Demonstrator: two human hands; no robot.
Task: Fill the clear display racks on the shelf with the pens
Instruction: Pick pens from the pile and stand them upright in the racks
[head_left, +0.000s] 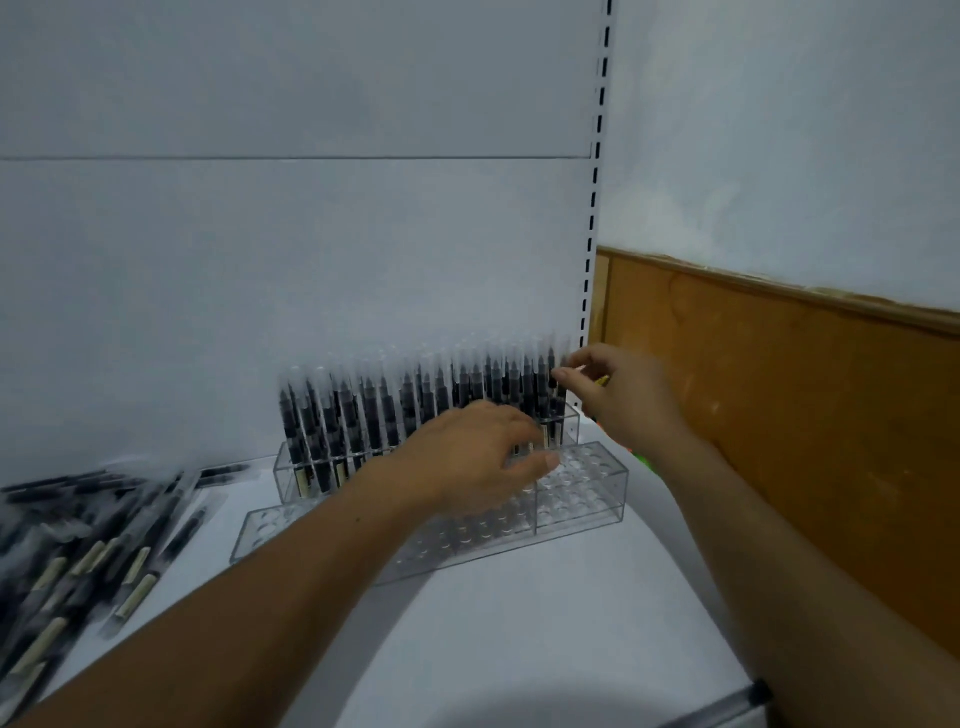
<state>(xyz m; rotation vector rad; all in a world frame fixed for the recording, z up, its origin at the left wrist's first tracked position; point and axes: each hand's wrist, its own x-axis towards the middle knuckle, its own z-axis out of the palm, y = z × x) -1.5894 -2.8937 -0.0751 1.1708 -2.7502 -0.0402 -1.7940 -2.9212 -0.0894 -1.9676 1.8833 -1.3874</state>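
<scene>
Slim black pens in clear sleeves (415, 410) stand in the rear clear acrylic rack (291, 467); the front clear rack (582, 493) is unfilled. Loose pens (93, 545) lie on the white shelf (519, 623).

Right hand (623, 400): fingers pinch a pen top. Left hand (467, 457): spread, gripping nothing.

Judgement: pens light, stiff, sleeves slippery; grip mid-barrel.

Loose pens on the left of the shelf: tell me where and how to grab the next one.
Take one from the loose pens at the pile's near right edge, where single pens lie apart. They lie flat and slanted, so come from above and pinch mid-barrel across its width with the left hand, which is nearest. The front rack shows empty holes to fill.
</scene>
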